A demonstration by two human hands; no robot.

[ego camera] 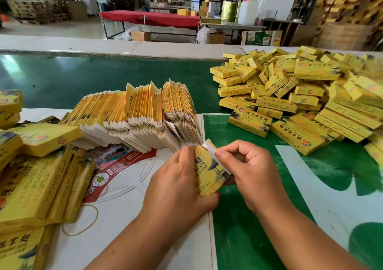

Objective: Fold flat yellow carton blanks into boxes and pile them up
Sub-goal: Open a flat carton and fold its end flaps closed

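Both hands hold one yellow carton (208, 171) low in the middle of the table. My left hand (178, 183) grips its left side, fingers wrapped behind it. My right hand (246, 170) pinches the white flap at the carton's top right edge with curled fingers. A leaning row of flat yellow blanks (141, 114) stands just beyond the hands. A large heap of folded yellow boxes (300, 99) lies to the right.
More folded boxes (35, 182) are stacked at the left edge. Printed white and green sheets (259, 218) cover the tabletop, with a rubber band (83, 226) lying on them. A green conveyor belt (83, 77) runs behind the blanks. Workshop tables and pallets stand far back.
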